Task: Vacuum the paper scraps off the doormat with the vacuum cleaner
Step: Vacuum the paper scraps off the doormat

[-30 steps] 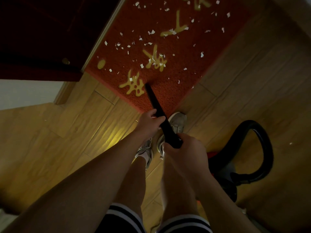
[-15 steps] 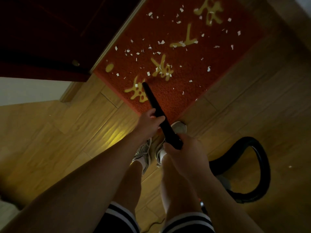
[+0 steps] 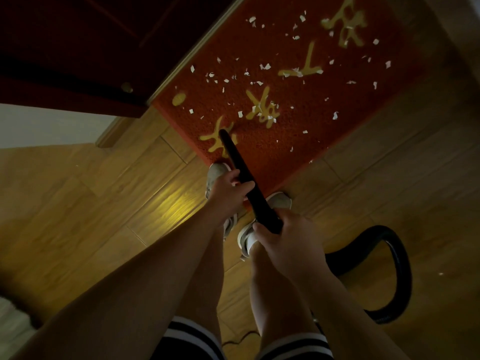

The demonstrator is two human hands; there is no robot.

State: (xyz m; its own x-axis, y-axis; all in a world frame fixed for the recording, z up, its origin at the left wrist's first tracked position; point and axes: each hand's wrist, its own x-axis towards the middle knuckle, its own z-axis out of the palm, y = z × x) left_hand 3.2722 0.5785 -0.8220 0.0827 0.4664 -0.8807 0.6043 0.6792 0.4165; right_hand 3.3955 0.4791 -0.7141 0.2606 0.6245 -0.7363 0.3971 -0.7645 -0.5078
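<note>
Paper scraps (image 3: 265, 66) lie scattered across the red doormat (image 3: 298, 120), thickest toward its middle and far end. At the doormat's corner nearest the person, the black vacuum nozzle (image 3: 241, 172) rests its tip on a yellow character. The left hand (image 3: 226, 193) grasps the nozzle just off the doormat's edge, and the right hand (image 3: 288, 245) clenches its upper end. The black hose (image 3: 400, 255) loops on the floor, apart from the doormat.

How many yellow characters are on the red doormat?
4 yellow characters in a diagonal row: one partly under the black vacuum nozzle, one mid-mat, one above, one at the top; more may be out of frame.
</note>
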